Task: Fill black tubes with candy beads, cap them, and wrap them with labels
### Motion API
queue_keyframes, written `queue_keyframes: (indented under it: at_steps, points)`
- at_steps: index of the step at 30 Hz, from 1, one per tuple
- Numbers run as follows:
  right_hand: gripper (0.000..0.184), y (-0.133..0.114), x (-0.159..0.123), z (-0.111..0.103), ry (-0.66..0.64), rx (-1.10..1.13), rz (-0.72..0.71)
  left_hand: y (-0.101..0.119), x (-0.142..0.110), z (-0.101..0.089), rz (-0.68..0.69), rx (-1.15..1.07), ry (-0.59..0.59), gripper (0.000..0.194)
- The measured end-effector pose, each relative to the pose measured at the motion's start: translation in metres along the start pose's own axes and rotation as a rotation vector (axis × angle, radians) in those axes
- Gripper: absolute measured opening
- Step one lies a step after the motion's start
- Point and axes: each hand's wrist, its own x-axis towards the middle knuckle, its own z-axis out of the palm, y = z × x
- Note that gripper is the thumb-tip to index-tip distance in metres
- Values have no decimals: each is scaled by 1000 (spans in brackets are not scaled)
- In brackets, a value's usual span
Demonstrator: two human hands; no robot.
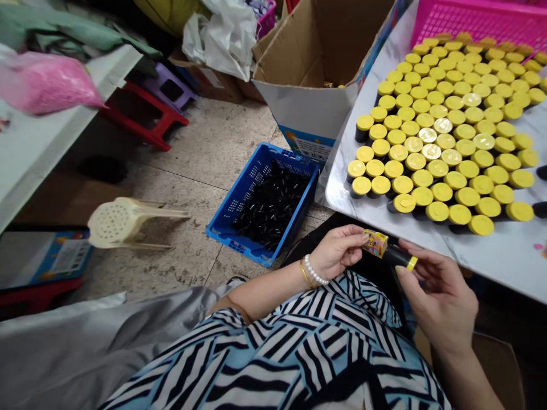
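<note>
Above my lap, my left hand [344, 250] pinches a small yellow and pink printed sleeve [376, 243] between thumb and fingers. The sleeve meets the left end of a black tube [395, 257] with a yellow end; whether it is slipped over that end I cannot tell. My right hand [440, 287] is closed on the tube near its yellow end. On the table to the right stand many upright black tubes with yellow caps [438, 168], packed close in rows. A blue basket [217, 222] on the floor holds a heap of loose black tube pieces [273, 208].
The white marbled table [504, 262] has its edge just beyond my hands. A pink basket [478, 20] stands at its back. Near it are a large open carton [299, 108], a cream stool [113, 222], a red stool [149, 117] and another table with a pink bag [55, 82].
</note>
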Motion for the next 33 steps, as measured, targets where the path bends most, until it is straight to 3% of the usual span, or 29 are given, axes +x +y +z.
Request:
queue_keyframes:
  at_steps: [5, 13, 18, 25, 29, 33]
  points:
    - [33, 2, 6, -1, -44, -15, 15, -2, -2, -3, 18, 61, -48, 45]
    - [36, 4, 6, 6, 37, -7, -1, 6, -5, 5, 38, 79, -64, 46]
    - [34, -7, 3, -2, 287, 165, -8, 10, -4, 19, 105, 56, -68, 46]
    - [29, 0, 5, -1, 178, 504, 102, -1, -15, 37, 52, 33, -169, 39]
    - [30, 0, 1, -3, 135, 446, 80, -4, -25, 41, 55, 2, -197, 35]
    - [31, -9, -7, -3, 121, 306, -63, 0, -32, 41, 89, 24, -196, 26]
